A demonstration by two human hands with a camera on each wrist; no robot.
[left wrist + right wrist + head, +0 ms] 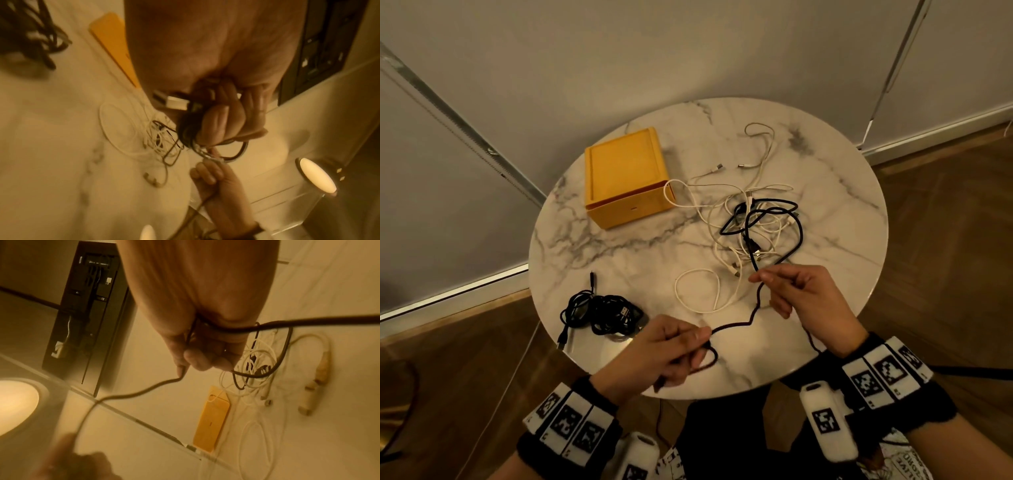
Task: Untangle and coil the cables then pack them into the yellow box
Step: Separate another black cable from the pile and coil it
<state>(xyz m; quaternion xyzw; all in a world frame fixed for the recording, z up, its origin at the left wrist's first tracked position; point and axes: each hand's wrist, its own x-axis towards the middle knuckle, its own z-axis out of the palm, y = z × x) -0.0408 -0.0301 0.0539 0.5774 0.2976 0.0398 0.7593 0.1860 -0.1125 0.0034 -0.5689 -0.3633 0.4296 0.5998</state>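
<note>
A black cable [739, 323] runs from the tangle to both hands above the near edge of the round marble table [619, 246]. My left hand [681, 346] pinches the cable and holds small loops of it [187, 131]. My right hand [774, 284] pinches the same black cable [131, 394] further along, toward the tangle. The tangle of white cables [753, 219] with the black cable's far loops [791, 222] lies at centre right. The yellow box [625, 178] stands closed at the back left. A bundled black cable [602, 313] lies at the front left.
A white cable loop [698, 291] lies between my hands and the tangle. Two loose white plugs [729, 167] lie beside the box. Wooden floor and white walls surround the table. A dark cabinet [86, 305] appears in the wrist views.
</note>
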